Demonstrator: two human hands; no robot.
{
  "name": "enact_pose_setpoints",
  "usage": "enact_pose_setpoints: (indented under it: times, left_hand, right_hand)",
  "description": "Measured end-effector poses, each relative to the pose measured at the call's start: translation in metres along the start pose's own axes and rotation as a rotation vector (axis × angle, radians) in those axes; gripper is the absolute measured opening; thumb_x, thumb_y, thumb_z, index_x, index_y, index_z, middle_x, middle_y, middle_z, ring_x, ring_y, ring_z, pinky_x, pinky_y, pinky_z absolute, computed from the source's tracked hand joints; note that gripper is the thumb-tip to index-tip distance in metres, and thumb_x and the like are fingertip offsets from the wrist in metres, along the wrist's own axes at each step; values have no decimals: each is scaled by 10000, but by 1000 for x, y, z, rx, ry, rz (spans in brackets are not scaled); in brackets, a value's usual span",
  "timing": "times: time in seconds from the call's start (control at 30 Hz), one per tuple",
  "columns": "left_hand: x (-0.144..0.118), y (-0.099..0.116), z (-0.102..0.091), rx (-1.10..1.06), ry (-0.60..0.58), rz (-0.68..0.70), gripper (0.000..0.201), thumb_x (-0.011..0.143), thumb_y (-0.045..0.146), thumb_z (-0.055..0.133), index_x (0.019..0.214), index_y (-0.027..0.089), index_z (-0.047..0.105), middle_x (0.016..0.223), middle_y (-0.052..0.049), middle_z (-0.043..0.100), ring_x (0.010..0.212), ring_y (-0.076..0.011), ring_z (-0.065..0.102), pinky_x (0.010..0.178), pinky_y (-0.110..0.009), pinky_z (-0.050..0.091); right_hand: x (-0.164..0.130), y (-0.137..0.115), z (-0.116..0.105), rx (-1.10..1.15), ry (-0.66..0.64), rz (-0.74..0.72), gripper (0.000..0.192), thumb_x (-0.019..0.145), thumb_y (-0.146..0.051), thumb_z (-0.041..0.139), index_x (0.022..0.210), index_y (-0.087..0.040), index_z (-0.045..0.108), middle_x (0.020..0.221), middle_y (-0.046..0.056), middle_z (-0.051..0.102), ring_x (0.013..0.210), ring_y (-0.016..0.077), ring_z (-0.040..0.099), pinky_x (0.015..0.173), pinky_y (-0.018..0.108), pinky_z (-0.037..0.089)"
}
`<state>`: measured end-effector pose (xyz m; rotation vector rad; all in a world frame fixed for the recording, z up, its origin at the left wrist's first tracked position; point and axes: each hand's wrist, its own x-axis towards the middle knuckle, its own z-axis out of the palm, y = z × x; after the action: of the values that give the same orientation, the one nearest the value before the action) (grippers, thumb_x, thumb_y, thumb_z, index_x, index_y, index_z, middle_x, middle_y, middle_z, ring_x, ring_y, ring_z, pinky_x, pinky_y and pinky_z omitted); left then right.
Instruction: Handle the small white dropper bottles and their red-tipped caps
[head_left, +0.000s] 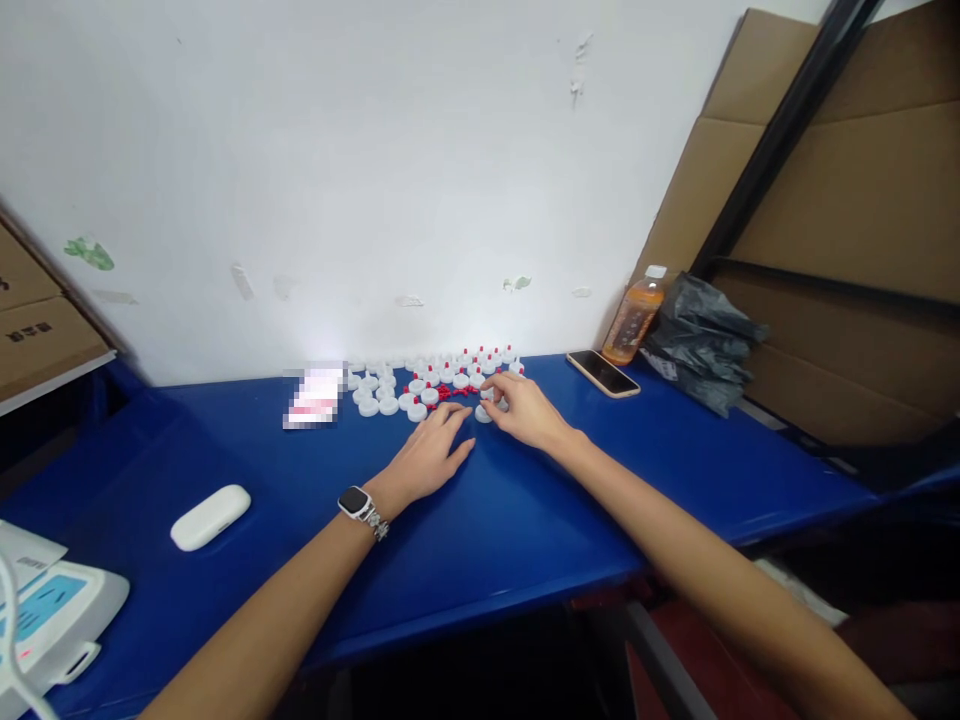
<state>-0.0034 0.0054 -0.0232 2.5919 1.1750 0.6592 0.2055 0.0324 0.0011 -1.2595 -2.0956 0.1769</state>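
my right hand (525,408) rests on the blue worktop (525,520) with its fingers curled around a small white cap (486,411), pinching it at the near edge of a cluster of caps; the cap sits on the worktop surface under my fingertips. my left hand (431,455) lies just beside it, palm down and fingers loosely spread, open and holding nothing, its fingertips pointing toward the same cluster and almost meeting the right hand. on my left wrist is a watch (354,501) with a dark square face and a beaded band. just beyond both hands lie the white caps (390,392), many of them set out in loose rows near the wall, some with red tips on top. between the rows and my fingers is a small scatter of tiny red pieces (450,391). to the left of the caps is a blurred pink and white patch (315,397) that i cannot make out. further left on the worktop sits a white oval case (210,516), and at the near left corner a white device with a blue panel (52,610). to the right of the caps a phone (603,373) lies flat, screen dark. behind it stands an orange drink bottle (634,318) with a white lid, next to a crumpled dark plastic bag (701,340). cardboard sheets (847,200) lean against the white wall on the right.
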Motion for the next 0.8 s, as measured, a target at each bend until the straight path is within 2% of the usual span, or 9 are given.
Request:
enact_pose_setpoints:
  times: [0.1,0.17,0.23,0.33,0.4,0.6,0.7,0.8]
  left_hand:
    - [0,5,0,82,-7,68,471,1010,389,350,1451,238,416,1509,-92,416,1280,-279,462,1107,-494,360]
    - [1,10,0,129,-30,81,481,1016,422,322,1452,247,424,1533,-87,397,1267,-293,463,1081,-512,372]
    - [3,16,1,167,-49,81,507,1018,458,296,1446,228,437,1533,-106,394,1258,-304,465,1054,-506,395]
    - [10,21,4,224,-75,95,549,1021,476,255,1446,181,437,1524,-140,388,1281,-314,447,1056,-495,398]
    - [18,21,7,252,-89,104,561,1019,481,251,1442,163,437,1510,-158,395,1282,-319,449,1054,-496,401]
    - [41,17,14,247,-86,113,545,1005,476,315,1427,149,423,1477,-185,403,1300,-320,454,1043,-485,421]
    - [43,20,13,217,-48,110,504,1005,435,326,1421,163,410,1433,-174,415,1181,-285,551,975,-439,469]
    - [41,22,11,161,17,68,370,1007,386,317,1239,183,523,1223,-119,525,911,-204,621,836,-371,502]
  right_hand:
    - [-8,8,-9,3,71,78,203,836,-224,590,1030,-196,641,779,17,630,668,147,554,650,260,394]
    - [-14,16,-13,7,91,151,164,824,-219,583,982,-196,620,710,0,617,624,143,546,617,255,384]
    - [-18,24,-14,21,59,197,111,809,-221,589,917,-200,600,681,-7,622,594,139,543,588,250,374]
    - [-19,31,-10,41,-29,189,32,803,-234,598,800,-207,581,684,0,646,593,135,558,564,241,363]
    - [-17,31,-5,38,-65,171,61,807,-243,604,760,-208,586,688,4,656,600,135,563,558,238,358]
    - [-14,36,-6,102,-58,175,77,820,-242,589,787,-199,644,692,8,666,598,126,567,559,228,371]
    - [-10,51,-16,161,34,215,114,825,-231,558,768,-182,644,691,10,671,608,125,582,584,226,400]
    - [2,72,-28,135,156,326,130,819,-238,559,823,-163,665,687,15,675,596,129,582,582,231,408]
